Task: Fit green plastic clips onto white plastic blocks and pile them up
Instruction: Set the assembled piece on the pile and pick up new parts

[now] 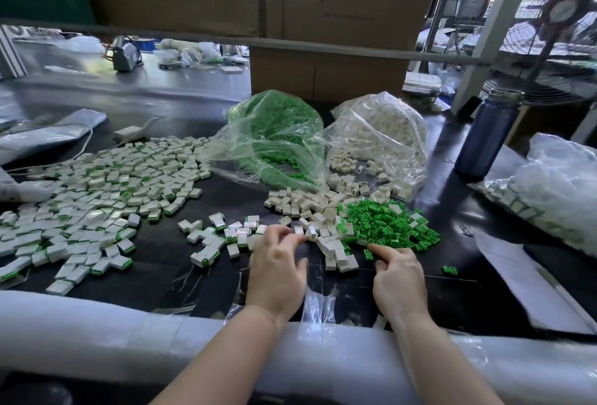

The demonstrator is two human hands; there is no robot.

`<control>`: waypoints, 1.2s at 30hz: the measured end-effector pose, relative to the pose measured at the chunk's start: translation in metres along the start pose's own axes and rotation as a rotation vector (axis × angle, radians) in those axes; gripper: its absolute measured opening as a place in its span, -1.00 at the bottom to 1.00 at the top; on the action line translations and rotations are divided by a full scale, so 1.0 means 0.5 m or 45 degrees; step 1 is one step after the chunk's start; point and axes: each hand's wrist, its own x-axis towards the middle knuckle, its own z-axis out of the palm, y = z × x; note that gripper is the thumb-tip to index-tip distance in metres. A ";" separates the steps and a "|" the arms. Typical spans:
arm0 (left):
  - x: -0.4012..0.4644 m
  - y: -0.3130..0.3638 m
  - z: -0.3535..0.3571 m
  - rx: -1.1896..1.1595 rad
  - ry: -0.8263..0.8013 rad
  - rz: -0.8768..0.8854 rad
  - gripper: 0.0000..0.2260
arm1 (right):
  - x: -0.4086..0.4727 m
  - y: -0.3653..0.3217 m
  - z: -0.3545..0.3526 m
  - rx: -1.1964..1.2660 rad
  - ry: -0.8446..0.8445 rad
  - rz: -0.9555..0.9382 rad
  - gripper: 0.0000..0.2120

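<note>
Loose white blocks [310,211] lie heaped at the table's middle, with a heap of green clips [387,223] right beside them. My left hand [277,269] reaches to the near edge of the white heap, and its thumb and fingertips pinch a white block [298,230]. My right hand [399,278] sits at the near edge of the green heap. Its index finger and thumb pinch a green clip [367,254], with the other fingers curled. Fitted blocks with green edges [97,185] are spread in a wide pile on the left, and a few more [223,233] lie close to my left hand.
An open bag of green clips [274,133] and an open bag of white blocks [384,139] stand behind the heaps. A blue bottle [487,136] and another filled bag [549,191] are on the right. A cardboard box [326,75] stands behind. A padded rail [129,333] runs along the near edge.
</note>
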 end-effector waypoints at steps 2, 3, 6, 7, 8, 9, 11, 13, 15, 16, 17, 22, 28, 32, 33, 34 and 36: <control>-0.006 0.007 0.001 -0.002 -0.132 0.211 -0.66 | -0.002 -0.002 0.002 -0.076 -0.021 0.004 -0.65; -0.008 0.009 0.002 0.022 -0.198 0.287 -0.65 | -0.003 -0.002 0.002 -0.103 -0.023 0.001 -0.65; -0.008 0.009 0.009 0.107 -0.287 0.380 -0.67 | -0.006 -0.003 0.000 -0.129 -0.021 -0.020 -0.71; -0.008 0.008 0.011 0.114 -0.294 0.381 -0.68 | -0.007 -0.004 -0.001 -0.115 -0.013 -0.023 -0.74; -0.008 0.006 0.012 0.107 -0.295 0.376 -0.70 | -0.008 -0.005 -0.002 -0.092 -0.001 -0.021 -0.78; -0.008 0.006 0.012 0.089 -0.291 0.367 -0.72 | -0.009 -0.006 -0.004 -0.070 0.010 -0.015 -0.81; -0.008 0.008 0.009 0.047 -0.268 0.349 -0.76 | -0.011 -0.007 -0.007 -0.053 0.027 0.000 -0.88; -0.008 0.011 0.006 0.027 -0.228 0.328 -0.79 | -0.012 -0.008 -0.008 -0.053 0.034 0.005 -0.90; -0.007 0.011 0.004 0.010 -0.190 0.292 -0.81 | -0.011 -0.010 -0.007 -0.062 0.028 0.008 -0.83; -0.007 0.010 0.004 -0.001 -0.180 0.274 -0.80 | -0.011 -0.011 -0.007 -0.079 0.016 0.009 -0.79; -0.006 0.010 0.004 -0.005 -0.184 0.259 -0.78 | -0.011 -0.012 -0.006 -0.107 -0.001 0.007 -0.76; -0.006 0.008 0.005 0.028 -0.263 0.219 -0.72 | -0.012 -0.012 -0.004 -0.133 -0.003 0.002 -0.83; -0.006 0.008 0.006 0.005 -0.274 0.221 -0.79 | -0.015 -0.010 -0.008 0.009 0.047 -0.052 -0.86; -0.007 0.009 0.004 -0.059 -0.294 0.226 -0.89 | -0.018 -0.011 -0.014 0.258 0.047 -0.126 -0.85; -0.008 0.010 0.003 -0.081 -0.303 0.226 -0.91 | -0.019 -0.012 -0.015 0.325 0.044 -0.131 -0.83; -0.010 0.011 0.002 -0.106 -0.309 0.215 -0.90 | -0.019 -0.013 -0.016 0.376 0.035 -0.131 -0.81; -0.012 0.012 0.001 -0.170 -0.310 0.183 -0.87 | -0.021 -0.015 -0.016 0.450 0.000 -0.127 -0.79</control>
